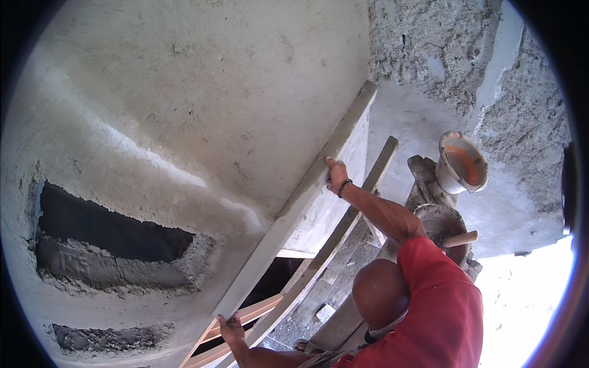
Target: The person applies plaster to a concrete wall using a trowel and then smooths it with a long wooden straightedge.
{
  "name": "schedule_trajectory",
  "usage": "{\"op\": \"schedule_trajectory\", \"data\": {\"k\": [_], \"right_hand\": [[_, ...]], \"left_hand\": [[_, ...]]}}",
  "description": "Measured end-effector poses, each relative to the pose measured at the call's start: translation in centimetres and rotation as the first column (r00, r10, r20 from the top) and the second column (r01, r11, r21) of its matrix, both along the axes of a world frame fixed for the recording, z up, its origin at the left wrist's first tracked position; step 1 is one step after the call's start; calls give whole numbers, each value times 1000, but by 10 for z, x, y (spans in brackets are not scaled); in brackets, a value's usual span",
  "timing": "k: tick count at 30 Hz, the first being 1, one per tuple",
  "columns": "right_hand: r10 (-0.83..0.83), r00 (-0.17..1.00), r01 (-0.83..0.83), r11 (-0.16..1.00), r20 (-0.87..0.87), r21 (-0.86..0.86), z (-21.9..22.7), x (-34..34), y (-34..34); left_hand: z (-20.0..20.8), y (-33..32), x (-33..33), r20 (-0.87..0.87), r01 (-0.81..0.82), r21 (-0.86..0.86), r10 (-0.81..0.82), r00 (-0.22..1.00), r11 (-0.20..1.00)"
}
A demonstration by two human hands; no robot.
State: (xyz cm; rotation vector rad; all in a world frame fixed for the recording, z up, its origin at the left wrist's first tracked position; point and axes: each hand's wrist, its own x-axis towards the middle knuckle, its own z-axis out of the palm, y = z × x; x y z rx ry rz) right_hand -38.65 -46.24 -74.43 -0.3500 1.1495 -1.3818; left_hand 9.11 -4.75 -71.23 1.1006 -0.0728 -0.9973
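Note:
Neither of my own hands is in view. A co-worker in a red shirt (pixel 429 300) leans in from the lower right and holds a long straight board (pixel 259 260) along the corner of a plastered wall (pixel 245 92). One of the co-worker's hands (pixel 336 176), with a dark bracelet at the wrist, grips the board's edge near its middle. The other hand (pixel 232 331) is at its lower end. Slanting beside the board runs a second long bar (pixel 381 164).
A pale bucket (pixel 451 175), orange inside, stands beside a round mortar-stained container (pixel 429 211) with a wooden handle (pixel 460 239) across it. Rough planks (pixel 337 322) lie below the co-worker. Ragged openings (pixel 110 224) break the wall at left. Wooden framing (pixel 248 313) shows behind the bars.

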Motion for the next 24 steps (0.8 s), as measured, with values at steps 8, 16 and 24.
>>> {"op": "schedule_trajectory", "data": {"k": [8, 16, 24], "right_hand": [[118, 993, -116, 988, 7, -102, 80, 40, 44], [-94, 995, 95, 993, -16, 69, -15, -5, -14], [-93, 982, 86, 995, -162, -49, -20, -36, -29]], "left_hand": [[36, 41, 43, -17, 11, 10, -11, 1000, 1000], [34, -10, -11, 39, 100, 14, -101, 994, 995], [52, -24, -25, 5, -14, -14, 14, 1000, 1000]]}}
